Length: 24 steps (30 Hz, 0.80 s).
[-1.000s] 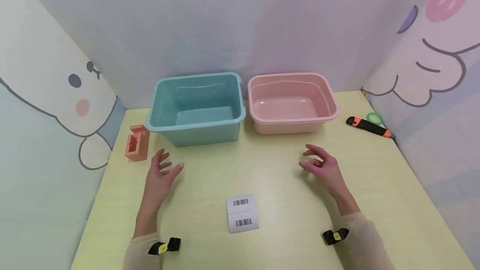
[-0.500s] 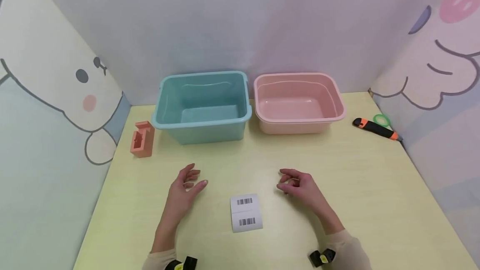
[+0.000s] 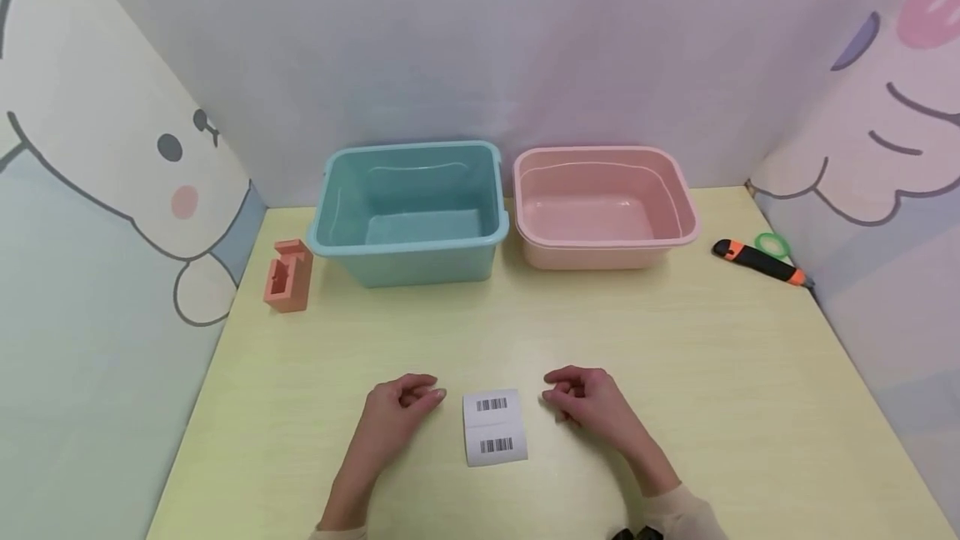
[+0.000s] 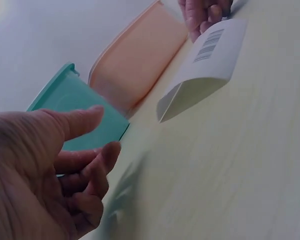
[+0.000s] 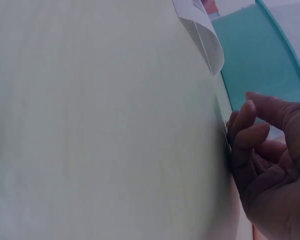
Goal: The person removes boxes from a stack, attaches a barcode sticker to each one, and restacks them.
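Note:
A white paper label sheet (image 3: pixel 495 427) with two printed barcodes lies on the table between the hands. In the left wrist view the label sheet (image 4: pixel 205 62) bows up off the table, with a crease inside the curve. My left hand (image 3: pixel 393 415) is just left of the label, fingers loosely bent, a gap between thumb and forefinger. To the label's right is my right hand (image 3: pixel 592 407), its fingers loosely curled and thumb near the forefinger. Neither hand touches the label. In the right wrist view my right hand (image 5: pixel 275 160) holds nothing.
A teal bin (image 3: pixel 408 248) and a pink bin (image 3: pixel 600 257) stand side by side against the back wall. An orange block-like holder (image 3: pixel 291 277) sits left of them. At the right edge lie a black-and-orange utility knife (image 3: pixel 761 262) and a green ring (image 3: pixel 772 245).
Both hands have come inward and nearer the body, from below the bins to either side of the label. Their fingers have curled a little more. The view has shifted slightly.

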{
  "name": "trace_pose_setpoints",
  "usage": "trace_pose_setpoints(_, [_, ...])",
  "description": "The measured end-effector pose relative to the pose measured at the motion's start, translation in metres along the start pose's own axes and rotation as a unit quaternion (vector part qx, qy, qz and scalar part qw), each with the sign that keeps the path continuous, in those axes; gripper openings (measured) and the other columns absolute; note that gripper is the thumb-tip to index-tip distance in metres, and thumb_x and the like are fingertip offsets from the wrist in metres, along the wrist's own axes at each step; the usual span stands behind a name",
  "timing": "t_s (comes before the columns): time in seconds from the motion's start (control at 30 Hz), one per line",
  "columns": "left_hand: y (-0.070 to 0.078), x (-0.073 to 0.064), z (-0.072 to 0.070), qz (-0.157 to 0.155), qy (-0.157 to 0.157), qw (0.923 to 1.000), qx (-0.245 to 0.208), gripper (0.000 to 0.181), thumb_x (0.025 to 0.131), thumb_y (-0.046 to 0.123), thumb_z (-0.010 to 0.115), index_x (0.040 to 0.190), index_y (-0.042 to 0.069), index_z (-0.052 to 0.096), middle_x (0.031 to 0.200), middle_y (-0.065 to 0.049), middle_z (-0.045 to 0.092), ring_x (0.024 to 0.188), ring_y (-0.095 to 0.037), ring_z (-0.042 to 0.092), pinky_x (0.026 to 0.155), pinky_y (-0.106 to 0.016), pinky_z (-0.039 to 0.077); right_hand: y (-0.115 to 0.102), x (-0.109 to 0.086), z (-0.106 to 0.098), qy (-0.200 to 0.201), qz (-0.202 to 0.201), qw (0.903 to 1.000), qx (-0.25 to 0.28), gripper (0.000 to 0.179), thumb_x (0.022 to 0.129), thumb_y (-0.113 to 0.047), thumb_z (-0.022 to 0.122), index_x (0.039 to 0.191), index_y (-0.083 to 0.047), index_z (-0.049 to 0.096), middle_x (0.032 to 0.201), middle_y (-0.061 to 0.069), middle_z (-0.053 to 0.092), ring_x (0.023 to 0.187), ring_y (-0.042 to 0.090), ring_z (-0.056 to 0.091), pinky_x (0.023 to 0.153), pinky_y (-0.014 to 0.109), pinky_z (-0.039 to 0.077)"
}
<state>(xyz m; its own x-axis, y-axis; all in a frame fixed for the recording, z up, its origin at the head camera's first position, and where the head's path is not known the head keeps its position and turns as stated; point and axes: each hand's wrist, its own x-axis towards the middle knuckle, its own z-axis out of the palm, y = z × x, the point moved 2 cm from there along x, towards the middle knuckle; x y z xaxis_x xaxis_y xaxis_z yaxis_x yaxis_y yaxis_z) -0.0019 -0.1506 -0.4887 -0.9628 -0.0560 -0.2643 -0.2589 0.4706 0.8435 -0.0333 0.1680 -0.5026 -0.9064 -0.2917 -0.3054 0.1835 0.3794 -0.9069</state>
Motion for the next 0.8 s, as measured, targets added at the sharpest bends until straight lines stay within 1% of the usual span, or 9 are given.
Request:
trace_pose_setpoints(0.1, [0.000, -0.004, 0.005, -0.007, -0.005, 0.9999, 0.013, 0.025, 0.095, 0.031, 0.080, 0.105, 0.008, 0.081, 0.083, 0.004, 0.073, 0.073, -0.012, 0.061, 0.065, -0.024, 0.048, -0.003, -0.004, 0.006, -0.011, -0.006, 0.9999, -0.007, 0.031, 0.094, -0.015, 0.079, 0.116, 0.005, 0.072, 0.075, 0.004, 0.069, 0.059, 0.015, 0.060, 0.054, 0.023, 0.047])
trace_pose_setpoints(0.17, [0.001, -0.006, 0.008, -0.012, -0.014, 0.9997, 0.016, 0.025, 0.096, 0.032, 0.079, 0.103, 0.008, 0.081, 0.079, 0.004, 0.072, 0.070, -0.012, 0.062, 0.063, -0.024, 0.048, -0.004, -0.005, 0.009, -0.019, -0.007, 0.9998, -0.009, 0.029, 0.095, -0.015, 0.078, 0.115, 0.005, 0.072, 0.076, 0.004, 0.069, 0.059, 0.016, 0.061, 0.055, 0.023, 0.047])
trace_pose_setpoints(0.3, [0.003, -0.010, 0.013, -0.016, -0.031, 0.9992, 0.022, 0.028, 0.096, 0.035, 0.078, 0.103, 0.008, 0.081, 0.077, 0.004, 0.072, 0.069, -0.012, 0.062, 0.063, -0.025, 0.046, -0.005, -0.006, 0.014, -0.026, -0.013, 0.9993, -0.023, 0.026, 0.094, -0.017, 0.078, 0.111, 0.003, 0.075, 0.075, 0.003, 0.068, 0.058, 0.013, 0.058, 0.054, 0.023, 0.047])
trace_pose_setpoints(0.4, [0.005, -0.013, 0.016, -0.016, -0.034, 0.9989, 0.026, 0.029, 0.096, 0.036, 0.078, 0.104, 0.008, 0.081, 0.079, 0.005, 0.072, 0.070, -0.012, 0.061, 0.063, -0.025, 0.046, -0.005, -0.005, 0.017, -0.021, -0.019, 0.9986, -0.044, 0.024, 0.093, -0.019, 0.079, 0.108, 0.000, 0.077, 0.076, 0.000, 0.067, 0.059, 0.010, 0.055, 0.053, 0.023, 0.046])
trace_pose_setpoints(0.47, [0.006, -0.015, 0.018, -0.018, -0.035, 0.9988, 0.029, 0.029, 0.096, 0.035, 0.078, 0.104, 0.008, 0.080, 0.079, 0.005, 0.072, 0.071, -0.012, 0.061, 0.064, -0.026, 0.046, -0.005, -0.005, 0.019, -0.019, -0.020, 0.9981, -0.055, 0.022, 0.092, -0.020, 0.080, 0.105, -0.002, 0.079, 0.078, -0.002, 0.068, 0.063, 0.009, 0.056, 0.057, 0.022, 0.046])
trace_pose_setpoints(0.63, [0.008, -0.018, 0.023, -0.017, -0.047, 0.9981, 0.035, 0.028, 0.095, 0.034, 0.078, 0.103, 0.008, 0.081, 0.077, 0.006, 0.072, 0.071, -0.011, 0.063, 0.065, -0.027, 0.046, -0.003, -0.008, 0.025, -0.042, -0.015, 0.9978, -0.049, 0.018, 0.091, -0.021, 0.080, 0.100, -0.006, 0.081, 0.080, -0.003, 0.073, 0.072, 0.010, 0.064, 0.067, 0.022, 0.048])
trace_pose_setpoints(0.8, [0.008, -0.020, 0.028, -0.012, -0.060, 0.9978, 0.025, 0.026, 0.095, 0.032, 0.078, 0.103, 0.007, 0.081, 0.076, 0.005, 0.072, 0.070, -0.012, 0.066, 0.064, -0.027, 0.047, -0.005, -0.011, 0.034, -0.063, -0.011, 0.9976, -0.026, 0.018, 0.092, -0.019, 0.079, 0.098, -0.002, 0.080, 0.080, 0.000, 0.075, 0.072, 0.015, 0.067, 0.066, 0.022, 0.051])
